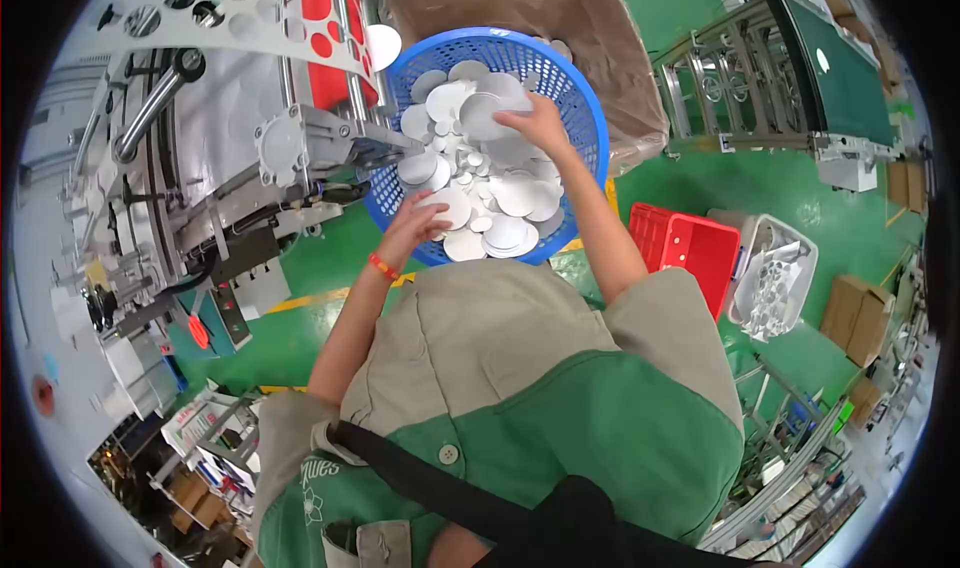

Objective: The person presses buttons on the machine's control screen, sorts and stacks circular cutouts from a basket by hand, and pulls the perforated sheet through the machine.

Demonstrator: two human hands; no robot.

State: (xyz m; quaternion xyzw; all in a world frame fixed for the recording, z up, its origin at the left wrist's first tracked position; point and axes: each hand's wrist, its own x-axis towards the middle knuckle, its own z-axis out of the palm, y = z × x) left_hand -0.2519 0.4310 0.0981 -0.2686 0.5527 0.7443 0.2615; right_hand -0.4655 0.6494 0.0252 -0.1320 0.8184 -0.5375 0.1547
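Red crate [703, 258] beside white bin [808, 270], cardboard box [856, 318] on green floor [800, 193], conveyor with green belt [838, 78]

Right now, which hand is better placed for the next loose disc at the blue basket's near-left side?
Left, I'd judge: the left hand is right at a white disc there, while the right hand reaches farther across the blue basket, occupied with a large disc.

Blue basket [594, 118]; white discs [515, 195]
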